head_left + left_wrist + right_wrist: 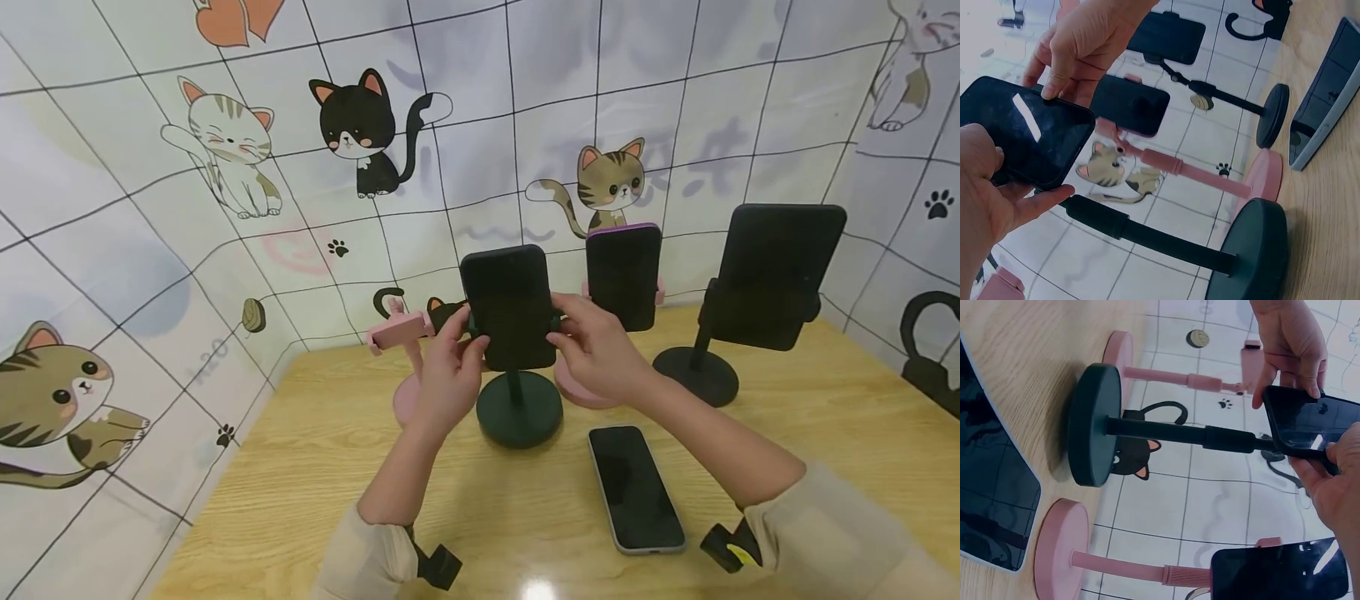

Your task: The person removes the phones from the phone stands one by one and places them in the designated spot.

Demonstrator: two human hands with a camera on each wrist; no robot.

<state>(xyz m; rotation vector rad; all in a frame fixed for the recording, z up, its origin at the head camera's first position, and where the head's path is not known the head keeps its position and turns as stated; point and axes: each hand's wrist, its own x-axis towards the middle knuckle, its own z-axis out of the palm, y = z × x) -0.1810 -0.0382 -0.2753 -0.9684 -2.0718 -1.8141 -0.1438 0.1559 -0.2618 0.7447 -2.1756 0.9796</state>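
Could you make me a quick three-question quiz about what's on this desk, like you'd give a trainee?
1. True or false: both hands grip the phone on the dark green stand.
2. How many stands are pink? A) one B) two C) three
3. Where does the spare phone lie?

Key: 1 true: the left hand and right hand hold its sides. 2 B. 3 flat on the wooden table, beside the right forearm.

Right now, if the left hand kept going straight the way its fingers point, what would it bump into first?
Probably the dark phone on the green stand, which the left hand already pinches at its edge. Past it stands the pink-cased phone, though depth is unclear.
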